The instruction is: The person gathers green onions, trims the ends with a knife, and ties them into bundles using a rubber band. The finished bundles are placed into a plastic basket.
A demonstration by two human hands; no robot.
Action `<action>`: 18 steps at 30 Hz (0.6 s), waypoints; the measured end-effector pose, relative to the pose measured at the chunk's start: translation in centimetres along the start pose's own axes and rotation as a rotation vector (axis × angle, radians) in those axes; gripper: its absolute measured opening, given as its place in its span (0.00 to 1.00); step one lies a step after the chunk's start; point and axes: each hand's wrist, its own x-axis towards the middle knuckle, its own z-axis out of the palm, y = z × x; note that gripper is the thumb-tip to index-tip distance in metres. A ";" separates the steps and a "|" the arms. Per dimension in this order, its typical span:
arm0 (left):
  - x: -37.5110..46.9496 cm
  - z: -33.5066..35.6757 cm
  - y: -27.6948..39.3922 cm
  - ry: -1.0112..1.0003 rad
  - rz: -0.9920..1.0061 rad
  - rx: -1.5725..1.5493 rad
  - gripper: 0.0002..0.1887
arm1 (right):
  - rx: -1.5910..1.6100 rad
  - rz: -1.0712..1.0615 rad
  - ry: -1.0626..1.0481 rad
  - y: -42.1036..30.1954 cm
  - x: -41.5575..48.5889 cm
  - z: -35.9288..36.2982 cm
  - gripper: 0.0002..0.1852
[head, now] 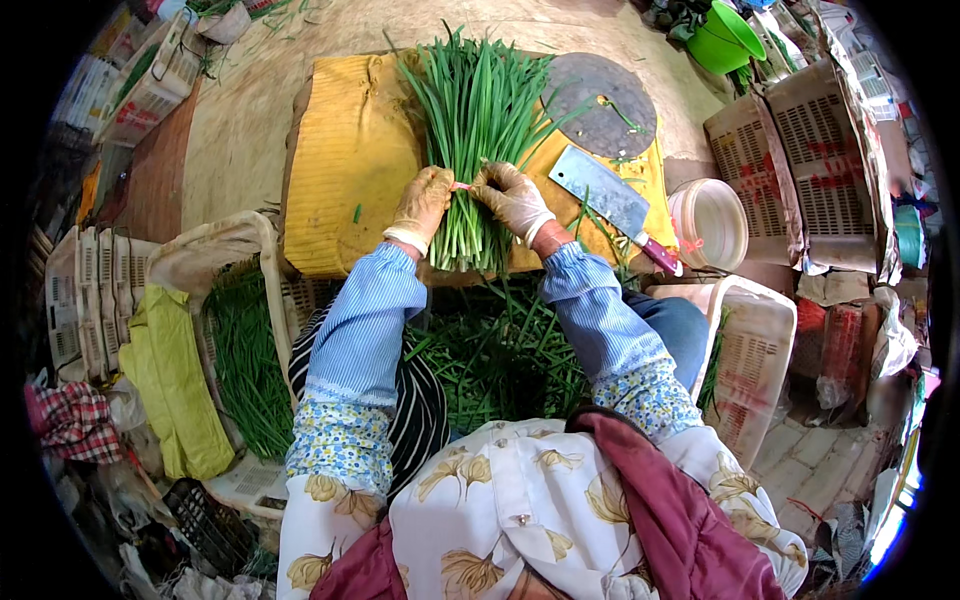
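A thick bundle of garlic chives (480, 105) lies on a yellow cloth (352, 157), pale cut stems towards me and green leaf tips away. Across the stems runs a narrow pink tie (461, 186). My left hand (424, 202), in a thin translucent glove, pinches the tie at the bundle's left side. On top and to the right, my gloved right hand (514, 196) grips the tie's other end with fingers bent. The part of the tie under the bundle is hidden. A cleaver (600, 187) with a dark red handle rests on the cloth right of my right hand.
A round grey disc (598, 101) sits at the far right of the cloth. Beside the cloth stands a white bucket (712, 221). A crate (274, 300) at my left holds loose chives (244, 360); another crate (750, 360) stands right. Chive scraps (502, 352) lie below, between my legs.
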 end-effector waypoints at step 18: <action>1.1 -0.2 -0.3 0.096 -0.091 -0.046 0.13 | 0.241 0.094 -0.480 -0.7 -11.6 1.3 0.21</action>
